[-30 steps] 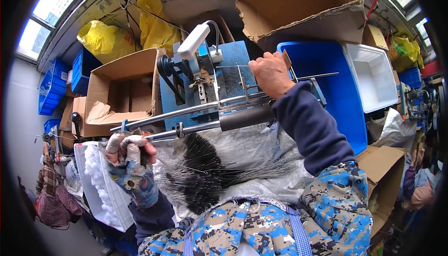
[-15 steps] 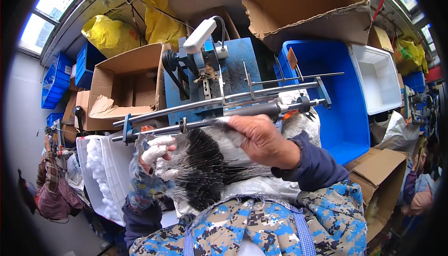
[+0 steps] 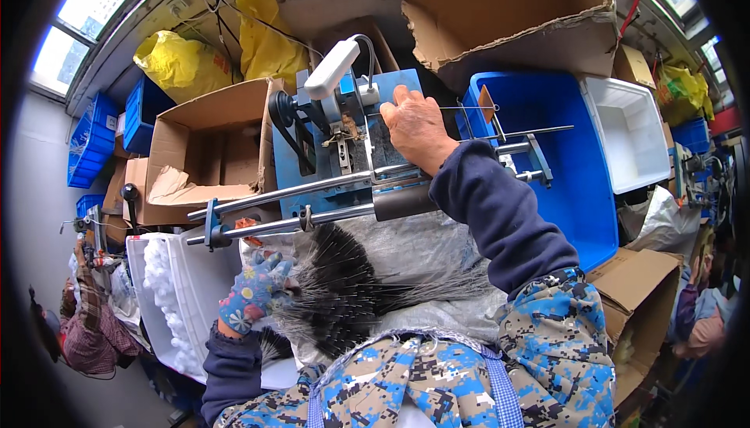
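Landmark: blue machine (image 3: 344, 143) at centre, two steel rails (image 3: 312, 201) across its front

Right hand (image 3: 416, 123) on top of machine, bare, fingers curled down onto thin wire (image 3: 461, 108) and machine body; whether wire is pinched, cannot tell

Left hand (image 3: 254, 291) below rails, in floral glove, fingers closed on bundle of black bristly wires (image 3: 344, 291) lying on grey sack (image 3: 426, 252) just under machine

Open cardboard box (image 3: 207, 151) left of machine; blue bin (image 3: 562, 162) right of it; white tray (image 3: 183, 295) below-left, beside gloved hand

Blue machine (image 3: 367, 147), floral glove (image 3: 251, 291), black bristle bundle (image 3: 344, 287), blue camouflage apron (image 3: 437, 381), yellow bags (image 3: 183, 65)
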Demonstrator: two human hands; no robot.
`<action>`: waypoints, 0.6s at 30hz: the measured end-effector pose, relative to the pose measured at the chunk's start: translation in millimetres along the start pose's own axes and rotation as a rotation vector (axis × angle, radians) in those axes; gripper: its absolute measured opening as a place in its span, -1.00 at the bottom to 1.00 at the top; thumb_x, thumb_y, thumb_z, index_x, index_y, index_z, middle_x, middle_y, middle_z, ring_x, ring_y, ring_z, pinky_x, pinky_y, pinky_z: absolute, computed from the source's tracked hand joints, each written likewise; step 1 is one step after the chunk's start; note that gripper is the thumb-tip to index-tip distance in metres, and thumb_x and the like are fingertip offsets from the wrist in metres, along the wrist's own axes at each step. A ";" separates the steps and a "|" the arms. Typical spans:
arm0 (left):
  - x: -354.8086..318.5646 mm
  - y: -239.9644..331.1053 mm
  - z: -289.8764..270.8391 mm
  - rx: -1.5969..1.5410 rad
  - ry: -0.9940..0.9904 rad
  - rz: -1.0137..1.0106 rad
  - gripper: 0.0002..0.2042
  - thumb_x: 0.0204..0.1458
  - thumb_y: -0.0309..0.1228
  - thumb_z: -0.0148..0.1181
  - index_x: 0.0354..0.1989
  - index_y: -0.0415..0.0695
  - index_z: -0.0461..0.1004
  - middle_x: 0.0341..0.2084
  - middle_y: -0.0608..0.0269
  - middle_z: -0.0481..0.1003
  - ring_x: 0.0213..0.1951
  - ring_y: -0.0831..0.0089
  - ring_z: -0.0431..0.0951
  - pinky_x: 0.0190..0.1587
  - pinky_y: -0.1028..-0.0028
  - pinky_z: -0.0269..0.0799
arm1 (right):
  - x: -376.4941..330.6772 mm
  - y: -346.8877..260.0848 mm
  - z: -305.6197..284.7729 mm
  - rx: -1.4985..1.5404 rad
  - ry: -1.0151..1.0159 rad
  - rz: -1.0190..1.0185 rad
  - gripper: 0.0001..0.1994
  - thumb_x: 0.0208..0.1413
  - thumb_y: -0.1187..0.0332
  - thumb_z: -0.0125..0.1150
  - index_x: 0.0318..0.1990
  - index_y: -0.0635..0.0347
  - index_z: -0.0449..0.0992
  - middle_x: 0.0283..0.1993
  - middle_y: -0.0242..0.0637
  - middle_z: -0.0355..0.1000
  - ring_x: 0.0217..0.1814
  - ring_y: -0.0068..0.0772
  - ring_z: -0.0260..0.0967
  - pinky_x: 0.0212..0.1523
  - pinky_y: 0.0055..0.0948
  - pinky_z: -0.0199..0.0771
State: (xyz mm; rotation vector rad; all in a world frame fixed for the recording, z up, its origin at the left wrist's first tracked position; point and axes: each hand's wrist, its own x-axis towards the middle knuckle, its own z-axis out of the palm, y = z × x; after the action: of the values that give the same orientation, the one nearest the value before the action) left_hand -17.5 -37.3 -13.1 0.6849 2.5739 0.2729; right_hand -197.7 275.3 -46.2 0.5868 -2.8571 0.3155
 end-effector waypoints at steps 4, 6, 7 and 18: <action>7.2 17.9 -27.5 -0.139 0.038 0.195 -0.52 -0.31 -0.42 0.28 -0.08 -0.08 0.41 -0.16 0.13 0.42 -0.09 0.12 0.40 0.01 0.24 0.31 | 1.7 -0.9 5.8 -0.026 -0.005 -0.020 -0.91 -0.12 0.43 0.04 -0.44 0.14 0.47 -0.28 -0.17 0.32 -0.24 -0.22 0.35 -0.31 -0.26 0.30; 4.3 26.8 -29.0 -0.169 0.166 0.196 -0.56 -0.30 -0.46 0.26 -0.12 -0.12 0.42 -0.23 0.13 0.44 -0.16 0.14 0.43 -0.04 0.27 0.34 | 3.4 -1.5 7.4 -0.046 -0.054 -0.025 -0.90 -0.11 0.40 0.03 -0.43 0.11 0.49 -0.25 -0.20 0.34 -0.22 -0.25 0.35 -0.31 -0.28 0.29; 4.4 31.9 -32.1 -0.181 0.229 0.201 -0.59 -0.30 -0.48 0.25 -0.14 -0.13 0.43 -0.27 0.12 0.45 -0.19 0.15 0.45 -0.06 0.29 0.36 | 3.3 -0.5 6.8 -0.041 -0.037 -0.025 -0.90 -0.11 0.41 0.03 -0.44 0.12 0.48 -0.27 -0.19 0.33 -0.24 -0.24 0.35 -0.31 -0.27 0.29; 23.8 78.2 -39.6 -1.263 0.922 0.178 -0.49 -0.08 -0.72 0.08 0.09 -0.12 0.16 -0.41 0.04 0.46 -0.47 0.41 0.51 -0.46 0.55 0.47 | 1.1 -2.3 8.4 -0.010 0.047 -0.038 -0.91 -0.12 0.44 0.04 -0.44 0.15 0.47 -0.33 -0.18 0.32 -0.29 -0.21 0.34 -0.32 -0.24 0.30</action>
State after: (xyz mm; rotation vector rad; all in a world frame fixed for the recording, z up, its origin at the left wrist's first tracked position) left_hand -22.0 39.1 35.9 0.2632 2.2712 2.4165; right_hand -199.1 270.7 -53.5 0.6231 -2.7975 0.3046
